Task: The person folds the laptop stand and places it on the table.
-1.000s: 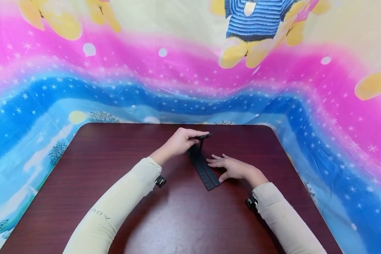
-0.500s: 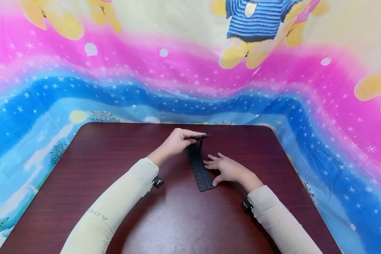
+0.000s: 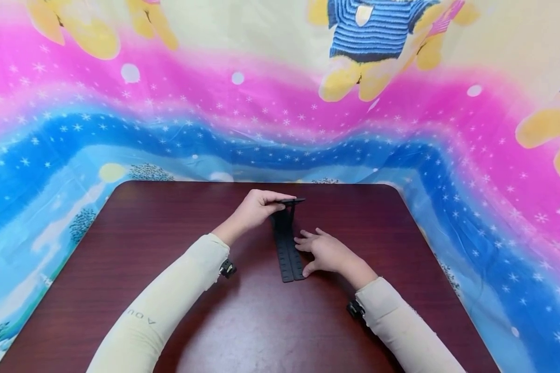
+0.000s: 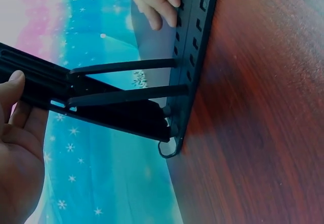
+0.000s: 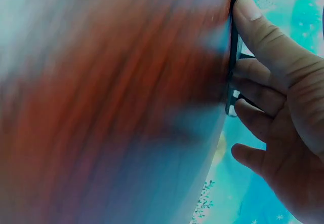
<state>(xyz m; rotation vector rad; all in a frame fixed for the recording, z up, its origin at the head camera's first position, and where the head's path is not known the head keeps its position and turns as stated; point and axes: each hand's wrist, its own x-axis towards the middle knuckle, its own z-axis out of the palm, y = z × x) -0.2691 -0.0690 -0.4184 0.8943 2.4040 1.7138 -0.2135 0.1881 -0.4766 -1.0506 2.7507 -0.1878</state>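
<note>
A black folding stand (image 3: 287, 254) with a row of slots along its base stands on the table. Its upper panel (image 4: 38, 74) is tilted up, and two support legs (image 4: 129, 93) run from it down to the base. My left hand (image 3: 253, 211) pinches the free edge of that panel, thumb on one face and fingers on the other. Along the base's right edge, my right hand (image 3: 329, 251) touches with the thumb (image 5: 250, 13) and fingertips, its fingers spread. In the right wrist view the stand shows only as a narrow dark edge behind the fingers.
The dark red wooden table (image 3: 242, 321) has rounded far corners. A colourful printed cloth (image 3: 261, 124) hangs behind it and along both sides. Each wrist wears a small black camera, and pale sleeves cover both forearms.
The stand's near end has swung to the left, so its base now points nearly straight toward me. Both hands have shifted slightly left with it, the left one keeping its pinch.
</note>
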